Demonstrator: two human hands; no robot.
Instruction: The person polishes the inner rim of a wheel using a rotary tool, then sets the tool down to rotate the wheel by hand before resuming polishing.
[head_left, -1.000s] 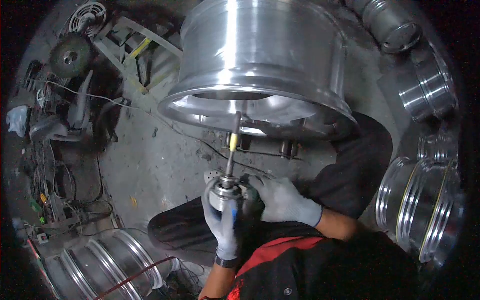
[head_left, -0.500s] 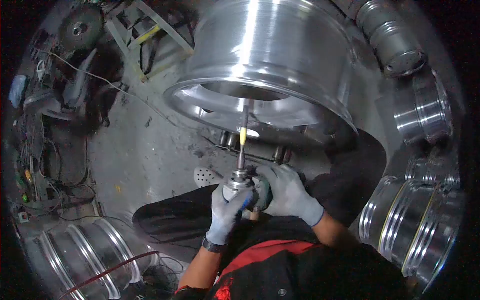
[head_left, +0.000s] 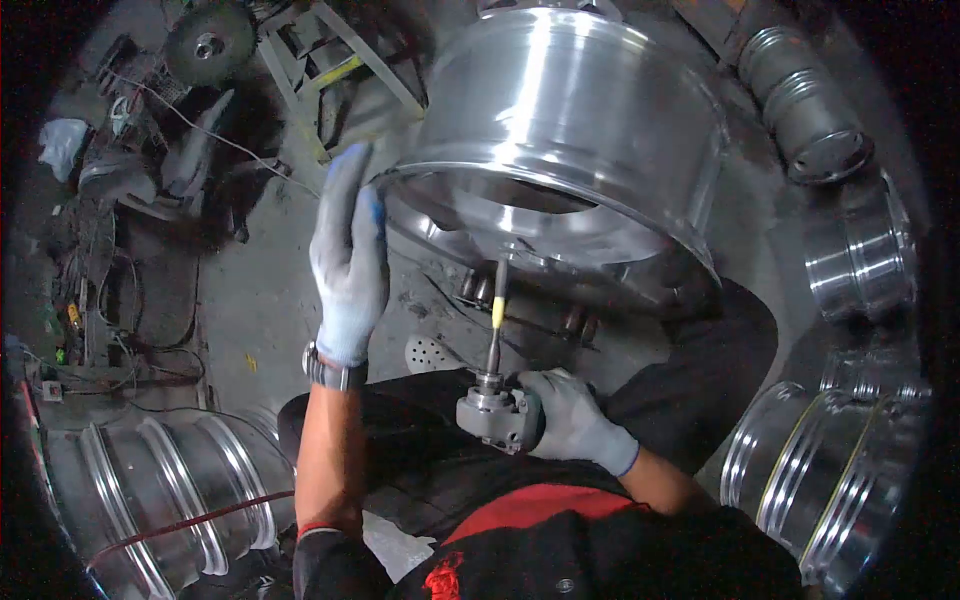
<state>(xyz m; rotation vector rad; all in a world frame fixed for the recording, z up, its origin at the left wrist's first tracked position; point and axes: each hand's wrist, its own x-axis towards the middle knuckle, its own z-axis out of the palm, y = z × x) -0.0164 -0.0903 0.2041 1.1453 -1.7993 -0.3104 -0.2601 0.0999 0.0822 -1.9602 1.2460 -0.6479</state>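
A large shiny metal wheel rim (head_left: 570, 110) fills the upper middle, its open lower edge facing me. My right hand (head_left: 570, 415), in a grey glove, is wrapped round a handheld power tool (head_left: 492, 412). The tool's long shaft (head_left: 499, 310), with a yellow band, points up to the rim's underside. My left hand (head_left: 350, 255), gloved with blue fingertips, is raised at the rim's left edge. Its fingers are stretched out and hold nothing; whether they touch the rim is unclear. A watch circles the left wrist.
More metal rims lie at the lower left (head_left: 180, 490) and lower right (head_left: 820, 460), with others up the right side. A metal frame stand (head_left: 345, 70) is at the top. Cables and machinery (head_left: 120, 180) crowd the left. My crossed legs are below the rim.
My left hand has let go of the tool and moved up and left to the rim's edge. My right hand still holds the tool. The view has shifted slightly.
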